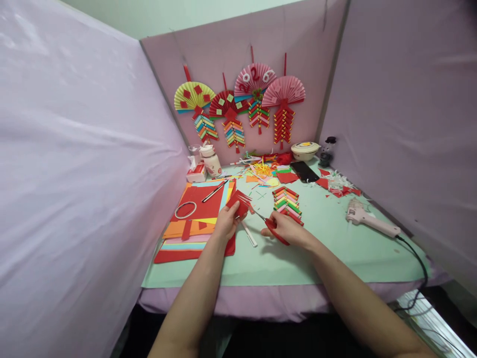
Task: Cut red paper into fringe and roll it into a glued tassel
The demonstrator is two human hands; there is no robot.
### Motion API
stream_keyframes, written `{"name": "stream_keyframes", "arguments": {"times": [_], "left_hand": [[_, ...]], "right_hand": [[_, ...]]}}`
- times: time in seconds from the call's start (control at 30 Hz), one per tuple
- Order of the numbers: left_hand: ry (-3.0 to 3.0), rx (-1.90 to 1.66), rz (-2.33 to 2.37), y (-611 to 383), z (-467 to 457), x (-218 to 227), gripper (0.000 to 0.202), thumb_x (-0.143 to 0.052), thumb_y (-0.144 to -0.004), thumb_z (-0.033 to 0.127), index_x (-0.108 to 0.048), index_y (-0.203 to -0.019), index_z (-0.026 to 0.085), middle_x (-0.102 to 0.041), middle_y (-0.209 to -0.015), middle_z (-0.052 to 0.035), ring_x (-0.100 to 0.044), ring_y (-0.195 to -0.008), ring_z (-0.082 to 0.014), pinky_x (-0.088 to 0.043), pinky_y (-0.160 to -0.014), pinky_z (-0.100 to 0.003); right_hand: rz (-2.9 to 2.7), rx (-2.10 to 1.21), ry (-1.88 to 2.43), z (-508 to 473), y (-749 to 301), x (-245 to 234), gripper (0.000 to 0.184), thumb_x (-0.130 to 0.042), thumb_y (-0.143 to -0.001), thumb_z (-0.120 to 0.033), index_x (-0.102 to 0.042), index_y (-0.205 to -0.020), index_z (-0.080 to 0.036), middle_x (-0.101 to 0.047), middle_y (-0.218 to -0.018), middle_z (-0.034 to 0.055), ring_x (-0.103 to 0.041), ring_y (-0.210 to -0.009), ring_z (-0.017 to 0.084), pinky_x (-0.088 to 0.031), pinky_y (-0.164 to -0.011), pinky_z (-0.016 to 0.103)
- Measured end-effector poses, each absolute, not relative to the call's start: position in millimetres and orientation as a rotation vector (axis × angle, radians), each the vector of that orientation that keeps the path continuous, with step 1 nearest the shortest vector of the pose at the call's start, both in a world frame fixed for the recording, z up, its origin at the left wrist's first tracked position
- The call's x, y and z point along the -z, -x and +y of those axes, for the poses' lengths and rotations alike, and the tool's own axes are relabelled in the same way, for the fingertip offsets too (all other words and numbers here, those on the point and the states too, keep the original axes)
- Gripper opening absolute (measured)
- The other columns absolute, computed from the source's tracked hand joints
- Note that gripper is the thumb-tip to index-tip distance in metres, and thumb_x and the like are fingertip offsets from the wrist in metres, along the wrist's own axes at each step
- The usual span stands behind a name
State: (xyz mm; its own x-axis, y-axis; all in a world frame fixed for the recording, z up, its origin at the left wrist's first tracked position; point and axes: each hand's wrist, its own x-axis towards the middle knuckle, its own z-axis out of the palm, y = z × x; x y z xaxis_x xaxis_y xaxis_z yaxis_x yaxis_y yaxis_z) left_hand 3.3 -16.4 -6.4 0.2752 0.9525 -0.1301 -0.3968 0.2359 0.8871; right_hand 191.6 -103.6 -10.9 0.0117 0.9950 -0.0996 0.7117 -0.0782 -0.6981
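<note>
My left hand [229, 219] pinches a small piece of red paper [241, 203] whose far edge is cut into thin strips. In my right hand [285, 227] is a pair of red-handled scissors [275, 230], fingers wrapped round the handles. The blades point left and reach the fringed edge of the paper. Just beyond my right hand lies a paper firecracker string [286, 201] of rolled tubes in red, green, pink and yellow, its near end partly hidden by the hand. A white pen-like stick [249, 233] rests on the table between my hands.
Coloured paper sheets [204, 199] with a ring [185, 210] and a craft knife [215, 191] lie left. A glue gun [368, 219] with a cord lies right. Behind are a phone [304, 172], paper scraps [263, 169], a bowl [304, 150], a jug [210, 161] and hanging paper fans [255, 82].
</note>
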Motion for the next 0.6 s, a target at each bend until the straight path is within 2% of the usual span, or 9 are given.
{"name": "stream_keyframes", "arguments": {"times": [0.6], "left_hand": [[-0.875, -1.042, 0.77, -2.9, -17.0, 6.8, 0.029, -0.077, -0.07, 0.03, -0.067, -0.091, 0.012, -0.071, -0.089, -0.0078, -0.067, -0.076, -0.0147, -0.056, -0.069, -0.026]], "right_hand": [[-1.704, -0.816, 1.842, -105.2, -187.1, 4.8, 0.044, -0.069, -0.065, -0.057, -0.046, -0.073, -0.021, -0.057, -0.068, -0.0018, -0.049, -0.06, 0.013, -0.028, -0.05, 0.023]]}}
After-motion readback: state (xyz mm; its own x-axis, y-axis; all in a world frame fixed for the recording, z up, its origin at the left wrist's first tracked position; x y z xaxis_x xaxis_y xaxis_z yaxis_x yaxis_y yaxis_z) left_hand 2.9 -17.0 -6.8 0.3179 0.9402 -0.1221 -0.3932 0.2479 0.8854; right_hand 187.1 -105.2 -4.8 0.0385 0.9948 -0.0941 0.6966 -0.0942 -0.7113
